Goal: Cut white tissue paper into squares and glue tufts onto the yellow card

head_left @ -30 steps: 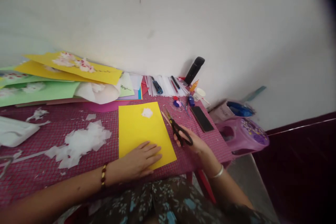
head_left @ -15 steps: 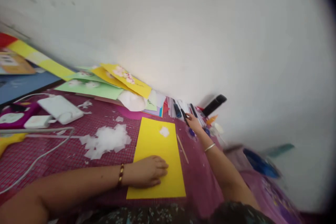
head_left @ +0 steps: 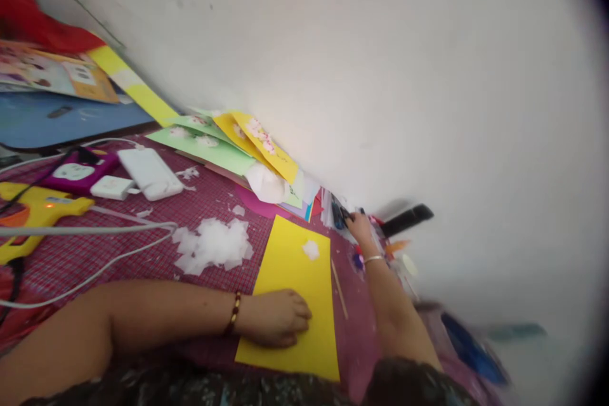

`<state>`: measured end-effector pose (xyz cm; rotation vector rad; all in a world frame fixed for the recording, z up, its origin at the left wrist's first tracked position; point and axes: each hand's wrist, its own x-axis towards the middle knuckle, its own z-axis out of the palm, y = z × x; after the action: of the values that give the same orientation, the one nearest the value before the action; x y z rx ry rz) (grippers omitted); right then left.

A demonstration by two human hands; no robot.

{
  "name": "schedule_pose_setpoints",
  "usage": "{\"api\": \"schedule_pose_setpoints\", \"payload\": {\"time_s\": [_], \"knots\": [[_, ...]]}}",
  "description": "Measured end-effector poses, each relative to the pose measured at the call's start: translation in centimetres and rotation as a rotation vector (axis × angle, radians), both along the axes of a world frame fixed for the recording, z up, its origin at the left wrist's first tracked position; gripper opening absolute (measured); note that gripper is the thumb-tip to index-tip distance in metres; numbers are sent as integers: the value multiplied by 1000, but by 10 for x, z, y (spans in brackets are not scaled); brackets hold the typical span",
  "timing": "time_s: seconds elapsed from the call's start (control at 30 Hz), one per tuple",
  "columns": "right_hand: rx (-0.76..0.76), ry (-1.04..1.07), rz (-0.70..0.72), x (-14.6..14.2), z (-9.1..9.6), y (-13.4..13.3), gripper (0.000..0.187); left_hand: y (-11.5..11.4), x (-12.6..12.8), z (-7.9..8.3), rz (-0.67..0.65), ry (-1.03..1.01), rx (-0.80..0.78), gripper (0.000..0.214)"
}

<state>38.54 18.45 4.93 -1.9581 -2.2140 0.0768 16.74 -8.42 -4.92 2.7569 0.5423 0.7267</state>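
A yellow sheet of paper (head_left: 290, 273) lies before me, with a small white paper blossom (head_left: 311, 250) near its top. My left hand (head_left: 276, 318) rests on the lower part of the sheet, palm down, fingers a little bent, holding nothing. At the back right, my right hand (head_left: 360, 228) reaches to a row of pens and tools by the wall. Its fingers are closed on a dark pen (head_left: 346, 214), partly hidden and blurred. A thin wooden stick (head_left: 339, 290) lies just right of the sheet. Left of the sheet is a pile of white paper pieces (head_left: 214, 245).
Green and yellow cards (head_left: 266, 143) with blossoms lean by the wall. On the left are a yellow glue gun (head_left: 42, 209), a white power bank (head_left: 150, 173), a purple power strip (head_left: 78, 171) and loose cables. A black cylindrical object (head_left: 408, 220) stands at the right.
The view has turned left, bringing the glue gun more into sight. My left hand stays on the yellow sheet. My right hand remains at the pens, slightly farther in among them.
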Motion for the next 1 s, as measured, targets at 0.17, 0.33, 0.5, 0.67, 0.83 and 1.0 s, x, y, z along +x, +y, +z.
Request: {"api": "schedule_pose_setpoints", "payload": {"time_s": [0.17,0.33,0.5,0.67,0.83,1.0], "knots": [[88,36,10,22,-13,-30,35,-2,-6,6,5,0,-75,22],[38,31,70,49,-26,-71,33,1,-8,4,-4,84,-101,34],[-102,-17,136,56,-26,-122,26,2,-10,4,-11,104,-131,34],[-247,-63,178,49,-21,-167,22,3,-10,7,9,50,-103,31],[-288,-78,131,43,-26,-184,19,4,-15,19,109,-127,24,26],[-291,-25,48,43,-35,-178,26,15,-29,30,312,-170,32,27]]}}
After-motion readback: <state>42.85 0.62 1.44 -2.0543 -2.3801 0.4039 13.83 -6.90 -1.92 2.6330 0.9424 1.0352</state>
